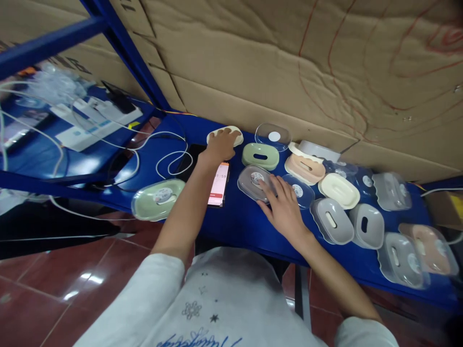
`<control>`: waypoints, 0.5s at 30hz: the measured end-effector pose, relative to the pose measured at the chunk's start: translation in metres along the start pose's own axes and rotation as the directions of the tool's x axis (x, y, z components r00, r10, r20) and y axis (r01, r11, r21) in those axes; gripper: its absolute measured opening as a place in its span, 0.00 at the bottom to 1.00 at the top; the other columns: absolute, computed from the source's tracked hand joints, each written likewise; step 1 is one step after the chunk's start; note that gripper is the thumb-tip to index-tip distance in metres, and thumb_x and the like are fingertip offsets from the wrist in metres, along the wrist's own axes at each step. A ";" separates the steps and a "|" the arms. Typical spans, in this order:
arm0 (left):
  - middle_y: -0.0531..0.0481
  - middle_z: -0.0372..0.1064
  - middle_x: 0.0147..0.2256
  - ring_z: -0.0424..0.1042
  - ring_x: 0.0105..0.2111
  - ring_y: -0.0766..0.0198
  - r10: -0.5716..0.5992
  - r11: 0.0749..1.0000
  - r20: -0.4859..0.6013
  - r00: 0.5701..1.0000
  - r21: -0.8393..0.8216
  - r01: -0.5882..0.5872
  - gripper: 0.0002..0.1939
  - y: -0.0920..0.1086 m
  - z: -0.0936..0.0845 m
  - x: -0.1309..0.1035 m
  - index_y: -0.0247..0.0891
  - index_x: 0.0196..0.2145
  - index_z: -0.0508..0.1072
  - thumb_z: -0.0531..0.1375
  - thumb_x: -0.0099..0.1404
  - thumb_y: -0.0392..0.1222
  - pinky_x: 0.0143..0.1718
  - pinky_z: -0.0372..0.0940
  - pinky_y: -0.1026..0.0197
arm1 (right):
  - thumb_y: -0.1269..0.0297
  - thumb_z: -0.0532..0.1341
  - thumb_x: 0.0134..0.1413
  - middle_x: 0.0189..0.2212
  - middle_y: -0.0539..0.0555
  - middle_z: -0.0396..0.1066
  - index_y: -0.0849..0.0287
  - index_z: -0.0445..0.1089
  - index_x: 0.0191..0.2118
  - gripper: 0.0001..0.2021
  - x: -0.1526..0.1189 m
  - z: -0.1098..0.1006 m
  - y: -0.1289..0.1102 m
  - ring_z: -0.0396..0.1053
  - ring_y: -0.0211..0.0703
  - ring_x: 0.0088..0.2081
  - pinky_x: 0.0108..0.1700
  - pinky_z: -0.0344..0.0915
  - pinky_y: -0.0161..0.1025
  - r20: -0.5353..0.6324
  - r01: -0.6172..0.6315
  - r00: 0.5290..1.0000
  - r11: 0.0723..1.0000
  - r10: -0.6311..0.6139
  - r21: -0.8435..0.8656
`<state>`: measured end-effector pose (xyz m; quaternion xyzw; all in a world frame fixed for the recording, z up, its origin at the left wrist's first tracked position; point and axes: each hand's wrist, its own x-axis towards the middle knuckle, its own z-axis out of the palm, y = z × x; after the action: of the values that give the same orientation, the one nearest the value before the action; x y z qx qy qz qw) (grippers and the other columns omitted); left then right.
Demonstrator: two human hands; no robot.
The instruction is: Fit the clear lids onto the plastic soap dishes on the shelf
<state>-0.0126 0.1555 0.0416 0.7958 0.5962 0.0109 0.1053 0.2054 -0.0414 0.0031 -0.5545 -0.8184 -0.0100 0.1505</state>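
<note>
At the back of the blue table, my left hand has its fingers curled over a cream soap dish, hiding most of it. My right hand lies with its fingers apart on the right edge of a grey soap dish under a clear lid with a round sticker. A loose clear lid is partly behind that hand. Between and behind the hands sits a green soap dish with a dark oval slot. A clear lid leans at the cardboard wall.
A lit phone lies beneath my left forearm. Left of it is a lidded green soap dish. Grey, cream and pink dishes and lids crowd the right side. White cables and a power strip lie at left, beside a blue frame post.
</note>
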 end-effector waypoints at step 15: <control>0.39 0.72 0.61 0.77 0.55 0.45 -0.093 0.970 -0.303 0.948 -0.244 0.017 0.27 -0.014 -0.017 -0.030 0.43 0.65 0.71 0.64 0.69 0.34 0.58 0.71 0.43 | 0.42 0.46 0.77 0.70 0.64 0.66 0.58 0.66 0.71 0.32 0.096 0.023 0.057 0.59 0.60 0.73 0.73 0.57 0.64 0.119 -0.102 0.991 0.930 0.064 0.352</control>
<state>-0.0366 0.1332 0.0587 0.7487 0.6216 0.2051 0.1047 0.2194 0.0715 -0.0023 -0.5519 -0.7891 0.1744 0.2055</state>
